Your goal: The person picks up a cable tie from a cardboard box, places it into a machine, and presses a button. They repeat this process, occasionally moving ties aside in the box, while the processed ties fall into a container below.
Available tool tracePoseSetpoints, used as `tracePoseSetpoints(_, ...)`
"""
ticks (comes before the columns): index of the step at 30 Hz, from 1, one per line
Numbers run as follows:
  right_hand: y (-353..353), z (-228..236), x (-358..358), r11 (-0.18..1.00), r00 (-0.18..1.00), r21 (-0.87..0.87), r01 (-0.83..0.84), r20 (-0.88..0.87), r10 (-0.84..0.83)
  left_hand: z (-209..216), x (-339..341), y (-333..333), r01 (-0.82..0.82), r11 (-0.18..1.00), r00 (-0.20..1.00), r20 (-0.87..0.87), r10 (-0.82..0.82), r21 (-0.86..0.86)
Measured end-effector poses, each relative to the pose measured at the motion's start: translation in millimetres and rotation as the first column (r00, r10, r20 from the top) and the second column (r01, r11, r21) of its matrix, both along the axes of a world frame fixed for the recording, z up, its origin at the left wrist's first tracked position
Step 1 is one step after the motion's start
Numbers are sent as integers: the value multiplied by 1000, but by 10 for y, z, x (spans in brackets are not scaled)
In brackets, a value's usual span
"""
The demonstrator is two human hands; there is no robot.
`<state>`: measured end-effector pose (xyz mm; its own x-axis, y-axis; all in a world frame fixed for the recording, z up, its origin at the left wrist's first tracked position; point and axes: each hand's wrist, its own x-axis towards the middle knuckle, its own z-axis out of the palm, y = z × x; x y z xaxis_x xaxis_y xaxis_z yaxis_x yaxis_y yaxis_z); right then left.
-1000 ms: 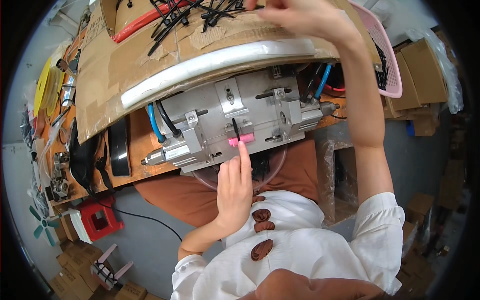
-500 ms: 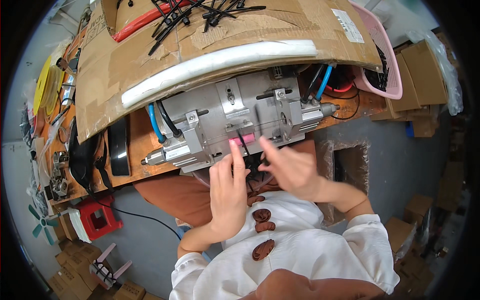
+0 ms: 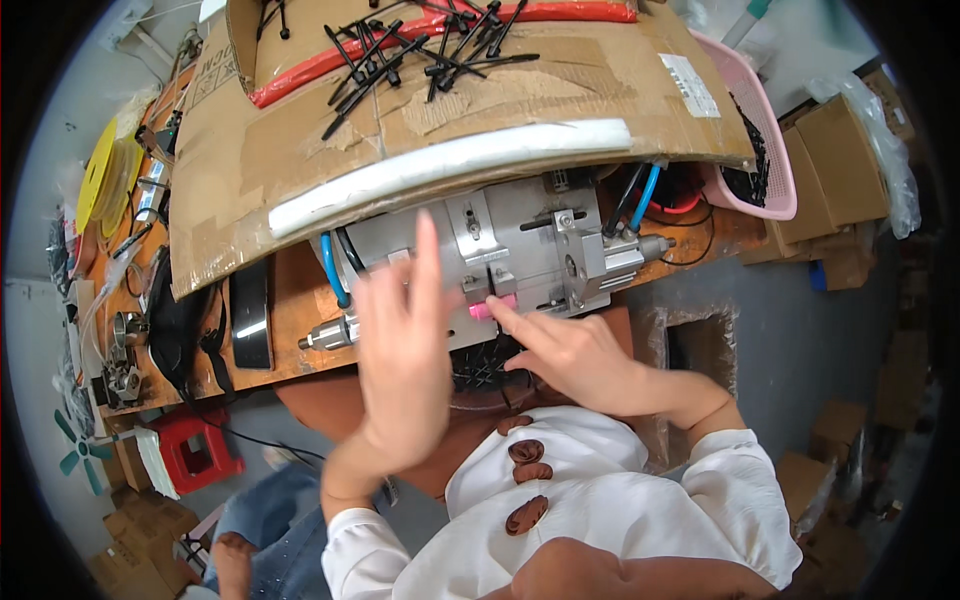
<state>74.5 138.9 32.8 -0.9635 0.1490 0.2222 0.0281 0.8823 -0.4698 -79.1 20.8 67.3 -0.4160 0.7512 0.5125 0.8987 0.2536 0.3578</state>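
Observation:
A metal fixture point(image 3: 475, 235) with sliding blocks sits at the table's front edge. At its middle lies a small pink piece point(image 3: 492, 307). My right hand point(image 3: 590, 362) rests its outstretched index fingertip on that pink piece, the thumb lower and apart. To the left, my left hand point(image 3: 405, 350) is raised over the fixture, blurred, its index finger pointing up and nothing visible in it. It hides the fixture's left block. Below the fixture, close to my lap, is a heap of thin black parts point(image 3: 482, 368), partly behind my right hand.
A cardboard cover point(image 3: 590, 85) overhangs the fixture, with several black pin-like parts point(image 3: 375, 65) on it and a white padded strip point(image 3: 450, 165) along its edge. A pink basket point(image 3: 785, 185) stands right. At lower left, another person's jeans point(image 3: 265, 520) show beside a red stool point(image 3: 195, 450).
My left hand has lifted off the pink piece and moved left and up. My right hand has come in onto it. Another person's legs have appeared at lower left.

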Motion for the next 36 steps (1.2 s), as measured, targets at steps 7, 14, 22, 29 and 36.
tracePoseSetpoints(7,1297,945,-1483,851,877,367,376,-437,-198,415,-1457,1371,-30,1000,943,-332,27,-3)
tracePoseSetpoints(14,2292,844,-2732,856,891,500,132,-438,118,488,-1287,961,263,965,965,16,-263,1)
tracePoseSetpoints(22,2007,845,-1972,809,951,579,97,-294,97,440,-1038,343,226,974,941,265,-210,-31)
tracePoseSetpoints(29,1845,847,-1850,758,995,647,80,-100,-20,486,-1023,94,155,988,908,396,-140,-8)
tracePoseSetpoints(36,1772,974,-1750,942,855,278,189,-518,-19,375,-597,-140,-25,987,921,387,-40,160)
